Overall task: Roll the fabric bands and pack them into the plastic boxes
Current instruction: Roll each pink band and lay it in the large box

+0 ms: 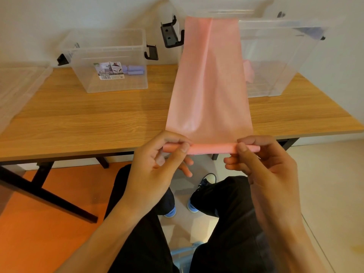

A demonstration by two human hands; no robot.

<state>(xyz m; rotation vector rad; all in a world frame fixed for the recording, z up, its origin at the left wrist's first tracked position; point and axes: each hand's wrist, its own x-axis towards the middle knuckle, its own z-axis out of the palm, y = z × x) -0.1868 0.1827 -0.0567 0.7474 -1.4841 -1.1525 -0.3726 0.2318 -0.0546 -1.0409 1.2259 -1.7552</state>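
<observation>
From the head view, a long pink fabric band (208,85) stretches from the top of the frame down across the wooden table (88,119) to the person's hands. Its near end is wound into a thin roll just past the table's edge. The left hand (155,164) pinches one end of that roll between thumb and curled fingers, and the right hand (264,164) pinches the other. A clear plastic box (110,83) holding purple rolls (134,69) stands left of the band, and a second clear box (275,62) stands to its right.
</observation>
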